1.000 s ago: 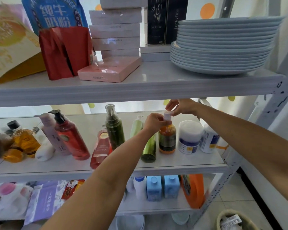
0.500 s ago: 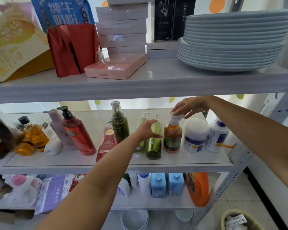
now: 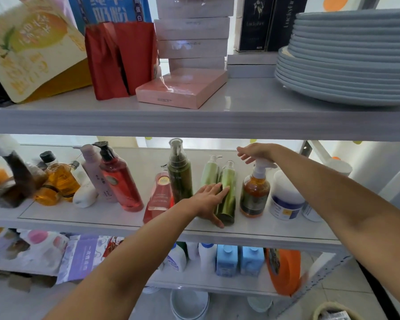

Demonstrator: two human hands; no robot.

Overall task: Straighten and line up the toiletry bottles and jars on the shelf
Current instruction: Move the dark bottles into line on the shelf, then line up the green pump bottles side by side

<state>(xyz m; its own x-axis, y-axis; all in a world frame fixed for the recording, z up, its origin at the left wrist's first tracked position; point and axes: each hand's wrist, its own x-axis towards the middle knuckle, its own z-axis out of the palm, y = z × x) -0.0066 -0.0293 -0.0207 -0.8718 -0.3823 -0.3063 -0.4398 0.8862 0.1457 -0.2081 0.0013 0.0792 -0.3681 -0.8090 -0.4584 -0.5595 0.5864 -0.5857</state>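
On the middle shelf (image 3: 263, 229) my left hand (image 3: 209, 199) wraps round the lower part of a light green metallic bottle (image 3: 228, 192), thumb low at its base. A second pale green bottle (image 3: 210, 172) stands just behind it. My right hand (image 3: 254, 152) hovers with loose fingers above the white pump of an amber bottle (image 3: 254, 195), apart from it. To the right stand a white jar with a blue label (image 3: 286, 197) and a white bottle (image 3: 310, 212). To the left are a dark green bottle (image 3: 179, 174), a leaning pink bottle (image 3: 159, 195) and a leaning red pump bottle (image 3: 120, 181).
Further left crowd a pale pink pump bottle (image 3: 94, 174), amber bottles (image 3: 60, 179) and a white bottle lying down (image 3: 84, 196). The upper shelf carries stacked grey plates (image 3: 346, 58), boxes and red bags. Blue bottles (image 3: 238, 259) and an orange jug (image 3: 284, 271) fill the lower shelf.
My left hand dropped from the amber bottle's pump to the light green bottle and took hold of it. My right hand lifted off the pump. The camera moved closer.
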